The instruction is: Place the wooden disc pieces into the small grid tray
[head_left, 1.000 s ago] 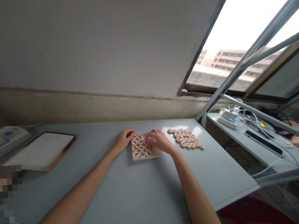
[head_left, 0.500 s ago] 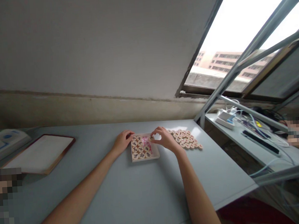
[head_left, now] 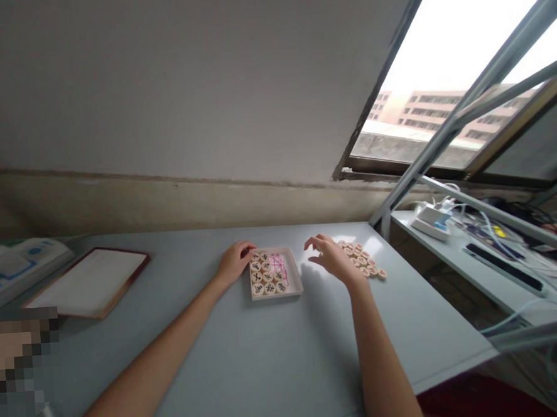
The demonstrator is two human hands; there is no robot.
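A shallow white box [head_left: 298,279] lies on the grey desk. Inside it, xiangqi pieces [head_left: 267,276] with dark characters fill the left and front parts, and pink markings show on its bare floor. My left hand [head_left: 236,263] grips the box at its back left corner, fingers curled at the wall. To the right of the box my right hand [head_left: 331,257] hovers above the desk. Its thumb and fingers are apart, and no piece shows between them. Behind and beside that hand lies a flat cluster of red-marked xiangqi pieces [head_left: 364,261], partly hidden by it.
A framed white board [head_left: 91,279] and a white-and-blue box [head_left: 24,265] lie on the left of the desk [head_left: 264,366]. A wall closes off the back. Past a metal frame on the right, a side shelf holds a power strip [head_left: 433,221], cables and a dark flat device [head_left: 504,270].
My right hand has moved right, out of the box, and its fingers have parted. The piece it pinched at the box's back right is gone from there. My left hand stays at the box.
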